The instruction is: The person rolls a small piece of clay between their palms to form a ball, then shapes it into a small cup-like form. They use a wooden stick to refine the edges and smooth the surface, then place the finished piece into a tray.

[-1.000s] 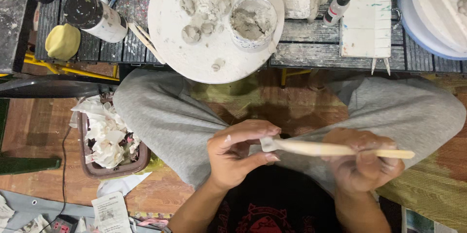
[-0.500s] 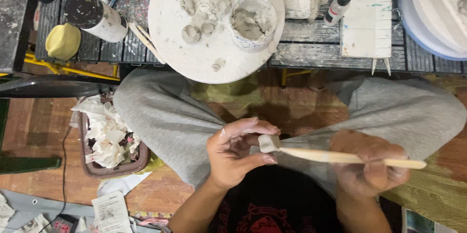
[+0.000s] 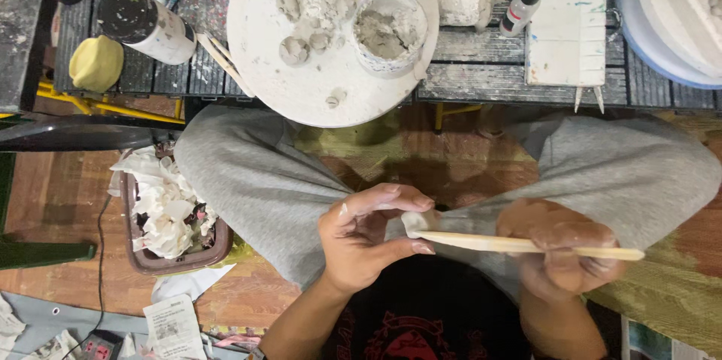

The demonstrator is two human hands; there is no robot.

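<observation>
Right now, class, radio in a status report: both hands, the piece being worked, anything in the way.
Left hand pinches small pale clay lump. Right hand, blurred, grips wooden modelling stick, tip at the lump. Work held over lap; nothing between the hands.

Grey trousers [image 3: 248, 172], dark top with red print [image 3: 406, 337]; bare forearms, clay-smeared right hand [image 3: 560, 251].

hands [image 3: 368, 236] hemmed by gray-clad knees [image 3: 248, 172] | round board [image 3: 331, 37] crowds bench ahead

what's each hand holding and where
Right hand grips a wooden stick tool near its far end; left hand pinches a small pale clay lump at the tool's tip.
</observation>
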